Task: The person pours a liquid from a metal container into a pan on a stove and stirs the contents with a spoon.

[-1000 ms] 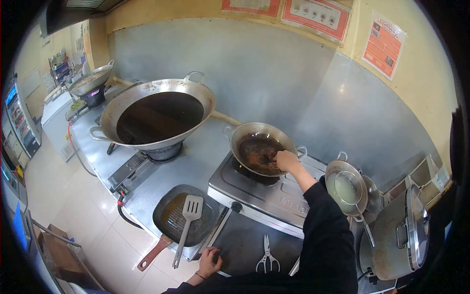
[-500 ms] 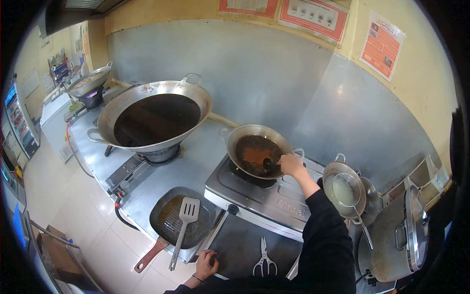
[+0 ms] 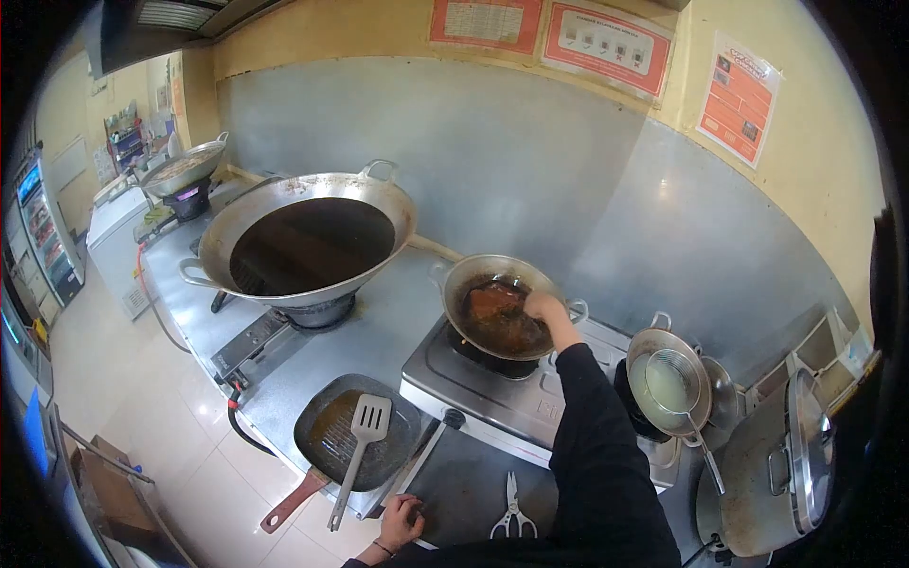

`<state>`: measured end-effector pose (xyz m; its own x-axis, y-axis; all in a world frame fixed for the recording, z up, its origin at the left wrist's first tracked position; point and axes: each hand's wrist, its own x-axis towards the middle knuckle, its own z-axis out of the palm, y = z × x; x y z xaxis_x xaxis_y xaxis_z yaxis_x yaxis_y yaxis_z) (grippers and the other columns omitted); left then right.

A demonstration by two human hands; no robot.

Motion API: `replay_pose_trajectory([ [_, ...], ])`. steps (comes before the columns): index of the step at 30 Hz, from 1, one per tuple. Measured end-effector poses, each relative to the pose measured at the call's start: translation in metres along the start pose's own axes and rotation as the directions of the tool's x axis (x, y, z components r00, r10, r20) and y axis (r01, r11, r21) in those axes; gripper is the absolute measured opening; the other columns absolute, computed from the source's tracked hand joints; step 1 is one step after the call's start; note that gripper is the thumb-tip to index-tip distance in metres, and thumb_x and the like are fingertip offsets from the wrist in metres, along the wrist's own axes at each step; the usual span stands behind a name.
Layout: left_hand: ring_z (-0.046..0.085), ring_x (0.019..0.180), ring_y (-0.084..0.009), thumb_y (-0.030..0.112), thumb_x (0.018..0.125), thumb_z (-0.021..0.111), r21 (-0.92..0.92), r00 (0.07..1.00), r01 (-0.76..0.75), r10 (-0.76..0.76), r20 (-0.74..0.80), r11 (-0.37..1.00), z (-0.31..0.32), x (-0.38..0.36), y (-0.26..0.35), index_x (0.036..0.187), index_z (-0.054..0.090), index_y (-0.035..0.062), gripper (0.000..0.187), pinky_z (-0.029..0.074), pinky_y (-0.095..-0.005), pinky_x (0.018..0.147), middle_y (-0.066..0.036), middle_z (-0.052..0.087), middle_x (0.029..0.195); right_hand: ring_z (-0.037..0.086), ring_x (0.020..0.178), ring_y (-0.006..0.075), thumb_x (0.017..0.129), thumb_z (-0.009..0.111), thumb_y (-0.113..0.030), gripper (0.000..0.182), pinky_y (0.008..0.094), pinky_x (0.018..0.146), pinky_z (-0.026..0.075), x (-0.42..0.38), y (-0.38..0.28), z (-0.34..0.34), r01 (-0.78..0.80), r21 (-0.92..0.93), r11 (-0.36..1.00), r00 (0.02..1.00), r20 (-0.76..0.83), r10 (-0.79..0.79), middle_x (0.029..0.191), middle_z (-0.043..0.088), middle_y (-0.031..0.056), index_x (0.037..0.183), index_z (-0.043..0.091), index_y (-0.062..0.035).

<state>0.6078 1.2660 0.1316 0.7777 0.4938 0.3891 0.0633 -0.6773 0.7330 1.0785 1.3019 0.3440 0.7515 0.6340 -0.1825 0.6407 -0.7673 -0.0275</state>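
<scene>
Head view — right fingers over small wok, grip unclear — left fingers loosely curled.

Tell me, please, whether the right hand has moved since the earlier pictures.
Yes, the right hand has moved inward over the smaller wok, farther left of its right handle.

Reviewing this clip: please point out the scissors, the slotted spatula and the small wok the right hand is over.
Scissors (image 3: 512,515): head view, on the pivot area between blades and handles.
Slotted spatula (image 3: 370,417): head view, on its slotted head.
Small wok (image 3: 456,272): head view, on its inner left wall.
</scene>
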Motion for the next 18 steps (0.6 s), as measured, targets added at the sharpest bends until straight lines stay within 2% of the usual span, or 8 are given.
replay_pose_trajectory([
  [1,0.048,0.085,-0.0276,0.010,0.060,0.058,0.003,1.000,-0.011,0.011,0.002,1.000,-0.001,0.001,0.001,0.087,0.051,0.0044,0.029,0.040,-0.0344,0.073,-0.012,0.048,0.090,0.056,0.083,0.0317,0.069,0.046,-0.012,0.024,0.0376,0.071,0.045,0.005,-0.005,0.007,0.024,-0.043,0.999,0.996,-0.090,-0.028,0.090,0.057,0.0187,0.086,0.060,-0.0015],
  [4,0.048,0.084,-0.0277,0.010,0.059,0.058,-0.021,1.000,-0.008,0.008,-0.010,1.000,-0.002,0.001,0.002,0.085,0.052,0.0044,0.027,0.040,-0.0346,0.072,-0.012,0.049,0.089,0.057,0.082,0.0304,0.071,0.046,-0.010,0.021,0.0393,0.069,0.046,-0.037,-0.026,-0.011,0.090,-0.126,0.988,0.973,-0.200,-0.114,0.086,0.058,0.0197,0.084,0.060,-0.0007],
  [7,0.048,0.084,-0.0279,0.009,0.058,0.057,-0.005,0.999,-0.013,0.013,-0.036,1.000,0.001,0.000,-0.001,0.083,0.052,0.0045,0.026,0.041,-0.0346,0.072,-0.012,0.049,0.088,0.058,0.082,0.0289,0.071,0.046,-0.010,0.020,0.0384,0.068,0.046,-0.052,-0.015,-0.008,0.160,-0.208,0.965,0.974,-0.124,-0.189,0.089,0.058,0.0176,0.082,0.060,-0.0021],
  [10,0.048,0.083,-0.0278,0.009,0.058,0.057,-0.004,0.999,-0.015,0.015,-0.035,1.000,0.002,-0.001,-0.003,0.083,0.052,0.0043,0.026,0.041,-0.0347,0.071,-0.012,0.049,0.088,0.057,0.081,0.0302,0.070,0.046,-0.009,0.019,0.0378,0.068,0.047,-0.068,-0.003,-0.004,0.185,-0.209,0.960,0.971,-0.112,-0.212,0.086,0.058,0.0188,0.080,0.060,-0.0005],
  [13,0.048,0.083,-0.0278,0.009,0.058,0.056,-0.002,0.999,-0.022,0.022,-0.026,1.000,0.000,0.000,0.000,0.083,0.052,0.0046,0.025,0.041,-0.0346,0.071,-0.012,0.049,0.088,0.057,0.081,0.0310,0.070,0.045,-0.010,0.022,0.0372,0.067,0.046,-0.080,0.008,-0.009,0.165,-0.163,0.973,0.984,-0.046,-0.175,0.084,0.058,0.0180,0.083,0.060,-0.0023],
  [16,0.048,0.083,-0.0279,0.009,0.058,0.056,0.027,1.000,-0.012,0.012,-0.014,1.000,-0.003,0.001,0.002,0.082,0.052,0.0050,0.025,0.041,-0.0345,0.071,-0.012,0.049,0.088,0.056,0.083,0.0308,0.069,0.044,-0.010,0.026,0.0362,0.071,0.045,-0.055,0.043,-0.002,0.351,-0.154,0.923,0.936,0.063,-0.346,0.085,0.058,0.0165,0.088,0.061,-0.0064],
  [18,0.048,0.084,-0.0278,0.009,0.058,0.056,0.026,1.000,-0.022,0.023,-0.011,0.999,-0.002,0.000,0.000,0.082,0.052,0.0051,0.025,0.041,-0.0345,0.071,-0.012,0.049,0.088,0.055,0.084,0.0303,0.068,0.046,-0.011,0.029,0.0351,0.075,0.043,-0.054,0.046,-0.020,0.334,-0.075,0.940,0.940,0.101,-0.326,0.090,0.058,0.0147,0.094,0.059,-0.0084],
])
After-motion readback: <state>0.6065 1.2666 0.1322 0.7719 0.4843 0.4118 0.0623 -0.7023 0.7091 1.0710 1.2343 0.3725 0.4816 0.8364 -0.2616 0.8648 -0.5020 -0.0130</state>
